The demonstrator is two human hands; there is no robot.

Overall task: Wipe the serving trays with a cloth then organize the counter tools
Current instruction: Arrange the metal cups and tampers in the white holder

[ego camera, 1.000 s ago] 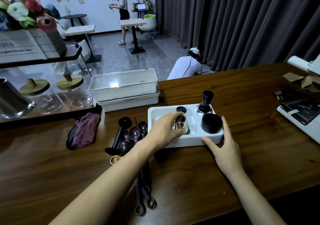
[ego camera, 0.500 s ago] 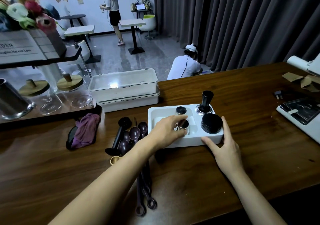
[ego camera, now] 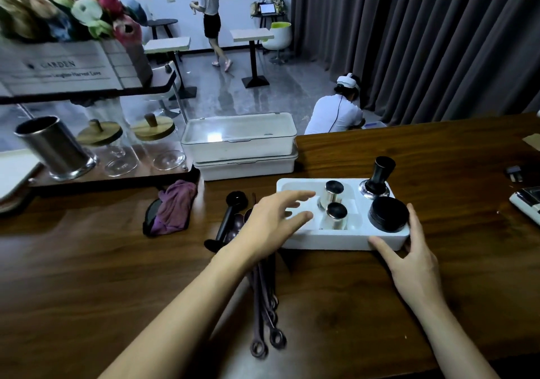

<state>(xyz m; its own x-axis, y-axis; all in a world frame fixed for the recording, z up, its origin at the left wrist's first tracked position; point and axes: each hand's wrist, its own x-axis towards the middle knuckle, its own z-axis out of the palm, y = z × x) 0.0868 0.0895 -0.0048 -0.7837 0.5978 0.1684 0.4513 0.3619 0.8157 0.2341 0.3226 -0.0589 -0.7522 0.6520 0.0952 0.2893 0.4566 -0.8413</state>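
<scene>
A white foam tray lies on the wooden counter. It holds two steel cups, a black tamper and a round black puck. My left hand hovers over the tray's left end with fingers spread, holding nothing. My right hand holds the tray's front right corner, thumb along the front wall and fingers up the right side. Dark long-handled spoons lie under my left wrist. A purple cloth sits crumpled to the left.
Two stacked white lidded bins stand behind the tray. A raised shelf at left carries a steel cup and glass jars. A white device is at the right edge. Two people are in the room beyond.
My left hand has let go of the near steel cup and drawn back to the left with its fingers spread. My right hand has stayed on the tray's corner.
</scene>
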